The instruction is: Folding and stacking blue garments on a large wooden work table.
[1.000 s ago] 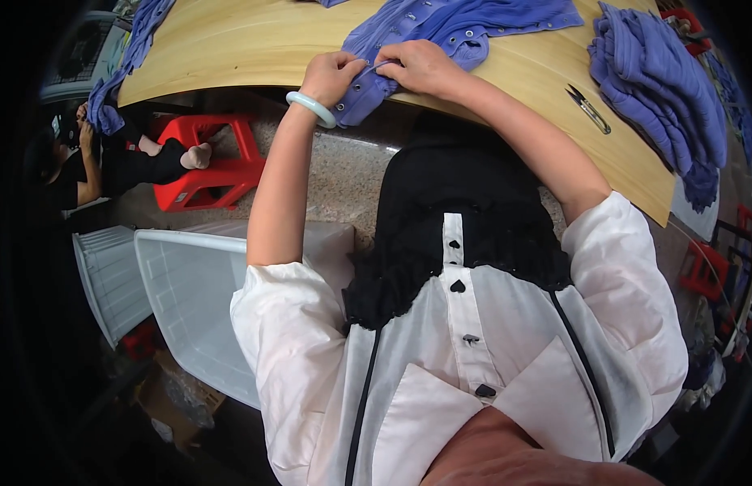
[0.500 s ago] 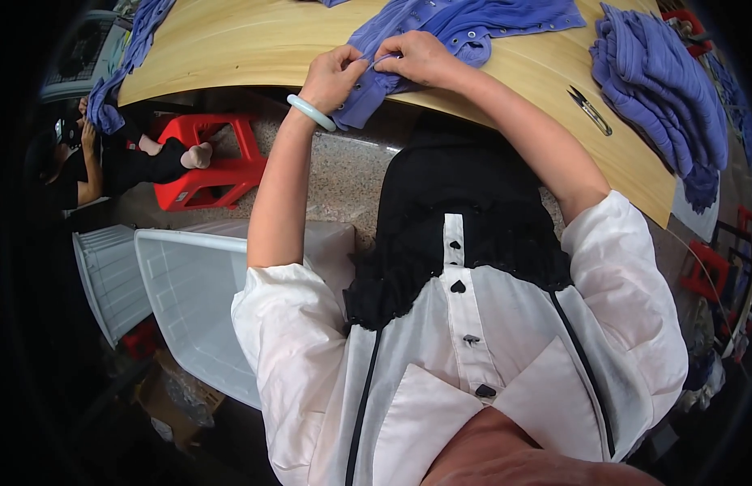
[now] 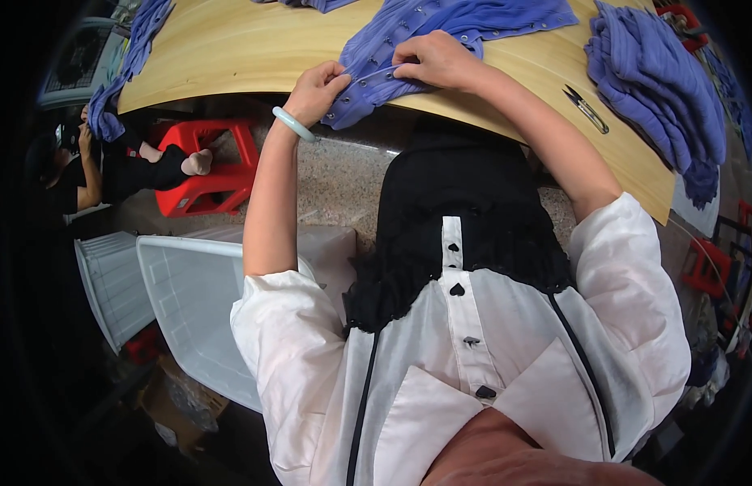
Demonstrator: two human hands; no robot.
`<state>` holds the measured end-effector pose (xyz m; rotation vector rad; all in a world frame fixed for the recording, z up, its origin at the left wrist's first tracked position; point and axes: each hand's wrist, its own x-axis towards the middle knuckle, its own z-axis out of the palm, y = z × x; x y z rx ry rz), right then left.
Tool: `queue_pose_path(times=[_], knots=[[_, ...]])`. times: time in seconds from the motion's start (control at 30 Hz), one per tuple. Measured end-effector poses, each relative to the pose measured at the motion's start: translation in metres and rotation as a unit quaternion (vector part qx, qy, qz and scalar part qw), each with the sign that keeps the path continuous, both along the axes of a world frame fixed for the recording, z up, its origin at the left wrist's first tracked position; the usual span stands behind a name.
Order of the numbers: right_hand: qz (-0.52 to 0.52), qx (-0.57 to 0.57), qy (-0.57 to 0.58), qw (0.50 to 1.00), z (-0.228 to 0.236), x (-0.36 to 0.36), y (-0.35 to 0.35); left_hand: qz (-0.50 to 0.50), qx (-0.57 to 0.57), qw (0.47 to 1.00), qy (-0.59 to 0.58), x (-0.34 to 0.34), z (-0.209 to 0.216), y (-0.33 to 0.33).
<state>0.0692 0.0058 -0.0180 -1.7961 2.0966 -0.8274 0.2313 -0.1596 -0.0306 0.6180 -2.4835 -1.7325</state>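
Observation:
A blue-violet garment with small round fasteners along its edges lies over the front of the wooden table, its near corner hanging past the edge. Thumb and fingers of my left hand pinch that edge at the left; a pale green bangle circles the wrist. To the right, my right hand pinches the same edge, so a straight strip of it runs between both hands. The exact fold under my fingertips is hidden.
Thread snips and a pile of folded violet garments lie on the table at the right. A grey-white plastic bin stands at my left. Beyond it, a person in black rests a foot on a red stool.
My left hand has moved left and slightly down, and my right hand a little right. The garment edge between them is now longer and drawn straighter.

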Motion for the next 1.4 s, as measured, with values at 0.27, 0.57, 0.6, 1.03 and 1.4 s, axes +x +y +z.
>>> queue_pose_path(times=[0.27, 0.57, 0.6, 1.03, 1.4], knots=[[0.007, -0.011, -0.02, 1.0, -0.011, 0.003, 0.0, 0.018, -0.198, 0.98, -0.021, -0.034, 0.004, 0.01], [-0.043, -0.058, -0.078, 0.994, -0.013, 0.005, -0.011, 0.041, -0.24, 0.969, -0.036, -0.042, 0.007, 0.019], [-0.043, -0.059, -0.079, 0.994, -0.013, 0.004, -0.013, 0.038, -0.239, 0.97, -0.005, -0.041, 0.006, 0.02], [-0.043, -0.043, -0.071, 0.996, -0.006, 0.002, -0.015, 0.02, -0.153, 0.986, 0.059, -0.036, 0.01, 0.022], [-0.015, -0.008, -0.009, 1.0, 0.001, 0.002, 0.005, 0.025, -0.05, 0.998, 0.003, -0.018, -0.005, 0.012]])
